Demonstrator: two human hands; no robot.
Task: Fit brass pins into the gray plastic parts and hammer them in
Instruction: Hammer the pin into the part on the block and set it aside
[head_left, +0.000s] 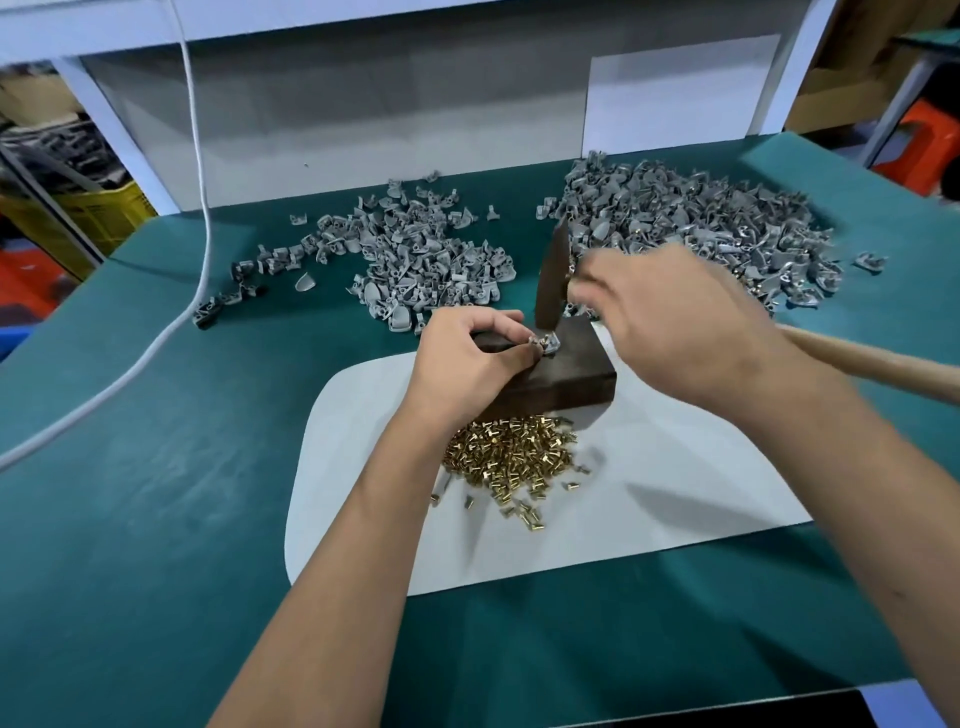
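My left hand (467, 358) pinches a small gray plastic part (544, 344) and holds it on top of a dark metal block (566, 382). My right hand (670, 332), blurred by motion, grips a hammer close to its head. The dark hammer head (551, 280) points down, its tip just above the gray part. The wooden handle (872, 364) sticks out to the right past my wrist. A pile of brass pins (511, 457) lies on the white sheet in front of the block.
Two heaps of gray plastic parts lie on the green mat (156, 467): one at the back left (415, 260), a larger one at the back right (701, 223). The block stands on a white sheet (675, 499). A white cable (202, 156) runs down the left side.
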